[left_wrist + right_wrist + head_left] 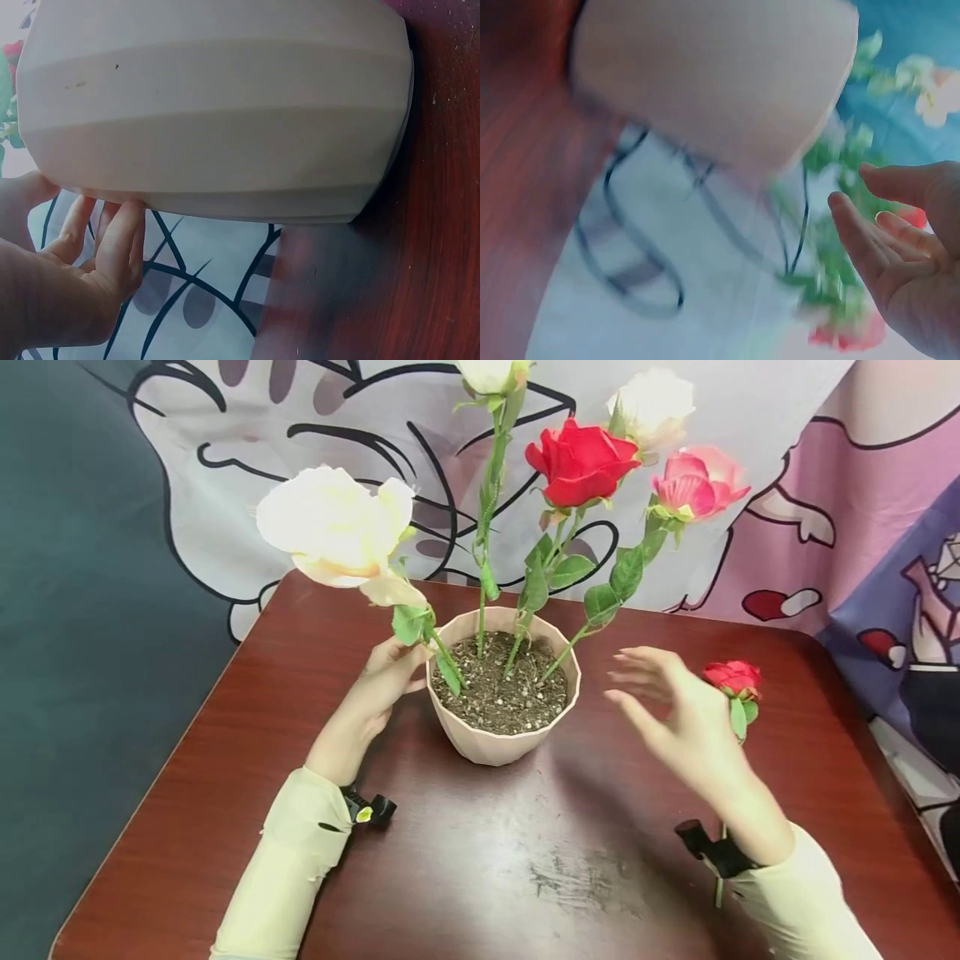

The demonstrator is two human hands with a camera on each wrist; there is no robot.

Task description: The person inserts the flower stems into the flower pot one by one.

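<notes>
A cream faceted flower pot filled with dark soil stands on the table. My left hand holds it at the left rim. In the left wrist view, that hand's fingertips rest against the outer wall, with the thumb up by the rim. Planted in the soil are a large white rose, a red rose, a pink rose and two more white ones. My right hand is raised to the right of the pot, fingers apart and holding nothing.
Another red rose lies on the table to the right, its stem partly hidden under my right hand and wrist. A cartoon-printed cloth hangs behind the brown table. Dark scuff marks show on the tabletop in front.
</notes>
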